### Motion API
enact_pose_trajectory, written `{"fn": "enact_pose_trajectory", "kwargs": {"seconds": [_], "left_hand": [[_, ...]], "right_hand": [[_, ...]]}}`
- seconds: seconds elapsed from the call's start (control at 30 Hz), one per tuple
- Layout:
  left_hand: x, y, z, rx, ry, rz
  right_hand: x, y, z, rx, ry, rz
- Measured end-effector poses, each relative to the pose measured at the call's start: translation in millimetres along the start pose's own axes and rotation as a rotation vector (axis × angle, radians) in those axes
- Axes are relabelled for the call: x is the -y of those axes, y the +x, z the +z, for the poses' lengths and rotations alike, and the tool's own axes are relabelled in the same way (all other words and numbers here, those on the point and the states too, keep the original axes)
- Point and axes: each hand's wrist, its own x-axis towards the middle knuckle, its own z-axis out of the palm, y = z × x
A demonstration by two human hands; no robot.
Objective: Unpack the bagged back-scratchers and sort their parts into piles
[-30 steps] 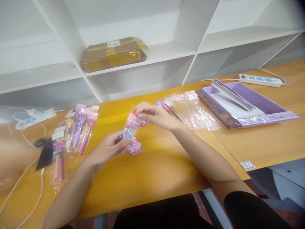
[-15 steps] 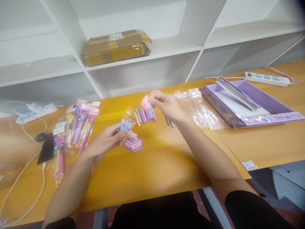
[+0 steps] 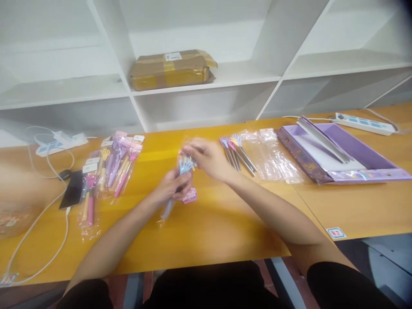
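Note:
My left hand (image 3: 175,185) is closed around a light-blue hand-shaped back scratcher (image 3: 186,165) in a clear plastic bag (image 3: 162,216); its claw points up and away from me. At the top of this bag, my right hand (image 3: 209,159) has its fingers pinched together, and what lies between them is blurred. Just beneath the left hand lie pink printed cards (image 3: 190,195), partly covered. Several back scratchers with metal rods (image 3: 238,153) lie right of my right hand, beside a pile of clear bags (image 3: 273,156).
Bagged colourful back scratchers (image 3: 117,161) lie on the left, near a black phone (image 3: 72,189), white cables and a power strip (image 3: 61,143). An open purple box (image 3: 331,171) stands on the right, another power strip (image 3: 365,123) behind it. A taped parcel (image 3: 172,71) sits on the shelf.
My right hand has moved left and down with a pink card, to the top of the bag in my left hand. The rod back scratchers are now uncovered. The camera view has shifted.

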Motion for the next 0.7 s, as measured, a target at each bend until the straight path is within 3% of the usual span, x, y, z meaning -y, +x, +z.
{"fn": "enact_pose_trajectory", "kwargs": {"seconds": [0.07,0.13,0.27,0.33,0.43,0.5,0.53,0.6,0.7], "left_hand": [[6,-1,-1.6,0.141,-0.045,0.011],[12,-3,-2.0,0.242,-0.052,-0.001],[24,-5,3.0,0.33,-0.031,-0.07],[31,-5,7.1,0.361,0.022,-0.118],[42,-4,13.6,0.418,0.095,-0.216],[50,-2,17.8,0.425,0.022,-0.291],[54,0,19.5,0.411,-0.052,-0.325],[60,3,21.7,0.356,-0.2,-0.366],[65,7,21.6,0.237,-0.306,-0.345]], "right_hand": [[24,9,-15,-0.182,-0.134,-0.095],[46,18,-31,-0.268,-0.27,-0.172],[74,28,-54,-0.394,-0.439,-0.375],[82,30,-70,-0.444,-0.497,-0.404],[97,33,-125,-0.397,-0.599,-0.338],[105,36,-181,-0.568,-0.631,-0.373],[105,38,-210,-0.569,-0.685,-0.301],[92,41,-259,-0.413,-0.872,0.023],[33,41,-295,0.021,-1.035,0.569]]}}
